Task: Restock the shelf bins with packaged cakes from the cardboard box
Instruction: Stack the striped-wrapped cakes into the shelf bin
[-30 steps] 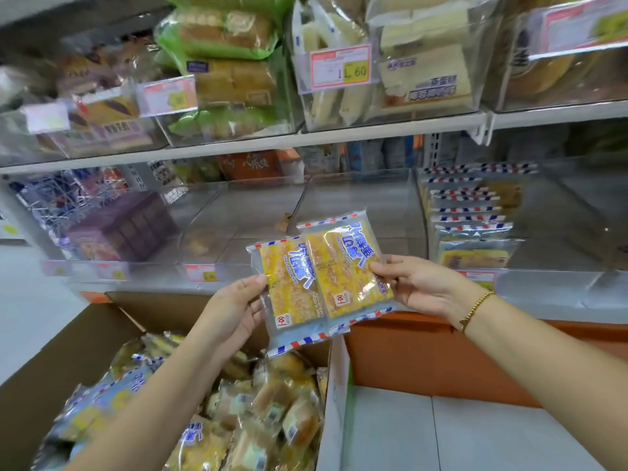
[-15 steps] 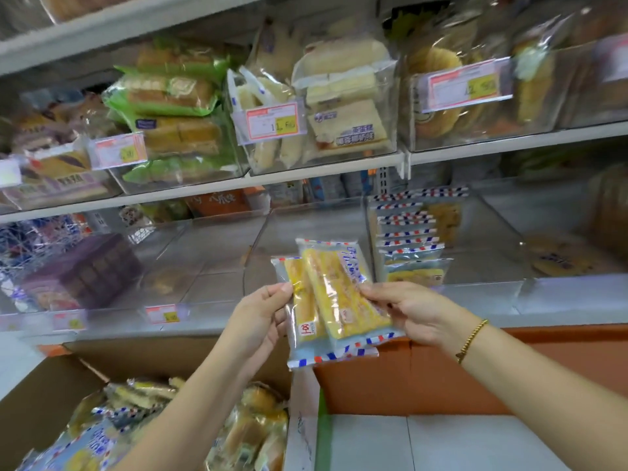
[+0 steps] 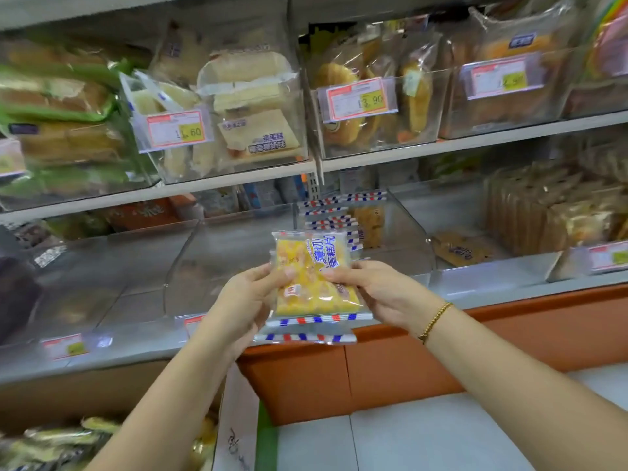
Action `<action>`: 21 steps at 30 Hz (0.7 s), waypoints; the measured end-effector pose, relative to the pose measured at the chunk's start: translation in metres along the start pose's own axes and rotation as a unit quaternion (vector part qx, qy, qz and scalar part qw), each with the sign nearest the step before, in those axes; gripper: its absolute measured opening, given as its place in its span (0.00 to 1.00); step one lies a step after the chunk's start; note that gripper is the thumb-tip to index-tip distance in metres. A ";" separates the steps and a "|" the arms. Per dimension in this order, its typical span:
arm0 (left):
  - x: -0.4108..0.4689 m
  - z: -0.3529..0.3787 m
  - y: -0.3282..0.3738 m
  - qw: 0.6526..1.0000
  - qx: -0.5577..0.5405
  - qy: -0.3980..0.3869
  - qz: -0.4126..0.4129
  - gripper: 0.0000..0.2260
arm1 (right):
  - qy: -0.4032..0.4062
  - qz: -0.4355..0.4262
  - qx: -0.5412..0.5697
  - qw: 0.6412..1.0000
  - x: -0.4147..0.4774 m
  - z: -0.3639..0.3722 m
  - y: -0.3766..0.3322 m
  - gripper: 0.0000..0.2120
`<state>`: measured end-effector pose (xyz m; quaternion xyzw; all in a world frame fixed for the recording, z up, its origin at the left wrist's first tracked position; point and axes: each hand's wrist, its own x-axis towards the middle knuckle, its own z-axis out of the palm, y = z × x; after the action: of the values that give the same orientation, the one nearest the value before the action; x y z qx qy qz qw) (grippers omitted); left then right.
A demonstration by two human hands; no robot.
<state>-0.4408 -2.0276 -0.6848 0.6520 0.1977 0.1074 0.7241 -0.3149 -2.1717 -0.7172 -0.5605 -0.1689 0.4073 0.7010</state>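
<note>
**Two stacked packs held in front of the lower shelf**

Far left, low: box [image 3: 85,392], open, with wrapped cakes [image 3: 57,440] heaped inside. Its white flap [image 3: 238,419] stands up on the right side. Above it are the lower shelf's clear bins [image 3: 142,266], with a small price tag [image 3: 64,346] on the front lip. Upper left: green-wrapped loaves [image 3: 61,107], blurred. Next along is a bin of pale sliced cake with a tag [image 3: 176,129] reading 1.60.

Centre: my left hand [image 3: 244,300] grips the left edge of the packs [image 3: 314,283], thumb on the front, fingers curled behind. There are two packs, one laid over the other, near upright. Yellow cake shows through, with blue print down the right side. The bottom seams are striped red, white and blue, and the rear pack's seam pokes out lower. The packs are in the air in front of the lower shelf, near the bin fronts. I cannot tell if they touch. My right hand [image 3: 377,290] pinches the right edge, thumb on front, fingers behind. Bracelet [image 3: 435,321] on that wrist.

Behind the packs: a row [image 3: 339,212] of the same striped packs stands on edge in a bin. Above that, a 3.90 tag [image 3: 360,100] on a bin of round buns. Right: brown packs [image 3: 530,212] stacked in the next bin. Under the shelf is an orange base [image 3: 509,334], then pale floor [image 3: 424,436].
</note>
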 end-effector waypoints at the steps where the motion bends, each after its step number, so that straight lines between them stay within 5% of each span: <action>1: 0.002 0.004 0.003 1.000 0.014 -0.002 -0.001 0.10 | -0.019 0.010 -0.008 1.000 -0.003 -0.003 -0.005 0.16; 7: 0.020 0.007 0.010 0.995 -0.022 -0.093 -0.032 0.18 | -0.029 -0.011 -0.076 0.997 -0.007 -0.035 -0.026 0.15; 13: 0.032 0.014 0.003 0.995 0.015 -0.070 -0.067 0.18 | -0.007 -0.020 -0.140 0.990 -0.013 -0.050 -0.033 0.10; 17: 0.037 0.025 -0.004 0.996 -0.039 -0.009 -0.080 0.10 | 0.009 -0.040 -0.111 0.993 -0.012 -0.053 -0.027 0.22; 21: 0.036 0.031 -0.004 0.981 -0.176 0.051 -0.062 0.04 | -0.004 -0.037 0.051 0.998 -0.006 -0.061 -0.018 0.34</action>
<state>-0.3958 -2.0417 -0.6913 0.4941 0.2524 0.1282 0.8220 -0.2693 -2.2164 -0.7181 -0.5158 -0.1710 0.3914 0.7426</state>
